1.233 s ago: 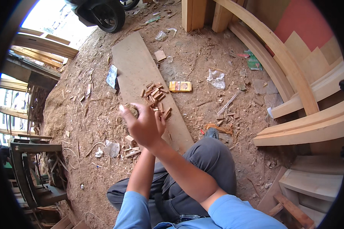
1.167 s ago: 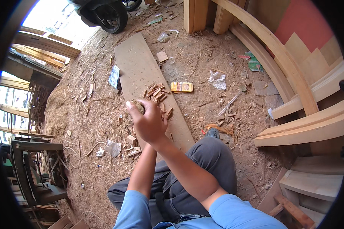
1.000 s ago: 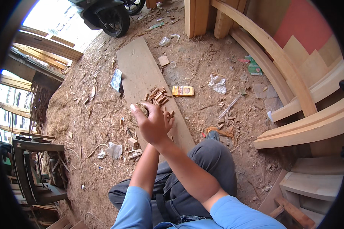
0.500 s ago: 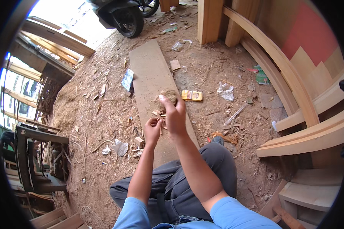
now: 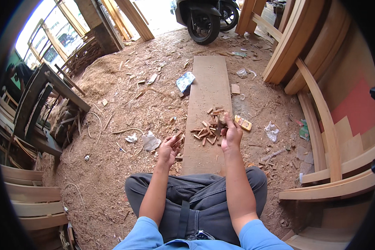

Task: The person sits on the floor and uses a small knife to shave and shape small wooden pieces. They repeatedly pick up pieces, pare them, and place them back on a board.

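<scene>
My left hand [image 5: 169, 151] hovers just left of a long flat board [image 5: 209, 83], palm turned up, its fingers curled round a small strip of brown wood [image 5: 178, 135]. Several short wooden pegs [image 5: 205, 132] lie heaped on the board between my hands. Over the board's right edge, my right hand [image 5: 231, 135] grips a brown rounded lump [image 5: 225, 120]. The fingers cover part of that lump, so I cannot tell its kind. A yellow packet [image 5: 243, 123] lies on the ground beside the right hand.
Sawdust and wood scraps cover the ground. A blue-and-white packet [image 5: 185, 81] touches the board's left edge. A scooter wheel [image 5: 203, 28] stands beyond the far end. Curved timber [image 5: 321, 121] leans at right; a dark wooden frame [image 5: 41, 110] stands at left.
My hands have moved apart, the left to the board's left side, the right to its right edge. The heap of pegs now shows between them. The whole view has turned.
</scene>
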Demonstrator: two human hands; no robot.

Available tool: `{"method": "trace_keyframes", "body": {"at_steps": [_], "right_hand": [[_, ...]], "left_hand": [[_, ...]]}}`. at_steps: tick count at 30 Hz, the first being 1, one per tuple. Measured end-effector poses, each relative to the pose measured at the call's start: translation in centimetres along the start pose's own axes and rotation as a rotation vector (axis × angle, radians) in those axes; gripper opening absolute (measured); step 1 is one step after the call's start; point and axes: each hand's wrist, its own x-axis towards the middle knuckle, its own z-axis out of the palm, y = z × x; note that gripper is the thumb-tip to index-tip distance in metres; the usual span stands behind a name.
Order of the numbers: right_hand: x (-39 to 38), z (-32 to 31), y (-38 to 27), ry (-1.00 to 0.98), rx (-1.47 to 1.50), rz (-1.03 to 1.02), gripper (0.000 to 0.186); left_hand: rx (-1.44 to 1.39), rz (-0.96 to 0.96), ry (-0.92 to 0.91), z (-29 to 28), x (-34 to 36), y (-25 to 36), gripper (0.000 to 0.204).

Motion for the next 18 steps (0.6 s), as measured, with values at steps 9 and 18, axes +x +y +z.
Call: {"method": "trace_keyframes", "body": {"at_steps": [9, 18], "right_hand": [[-2.1, -0.2, -0.5, -0.476, 0.607, 0.048, 0.036], [-1.7, -0.2, 5.1, -0.544, -0.192, 0.386, 0.036]], "left_hand": [[-0.157, -0.054, 0.0, -1.8, 3.6, -1.9, 0.017], [-0.165, -0.069, 0.034, -1.0, 3.1, -1.3, 0.016]]}}
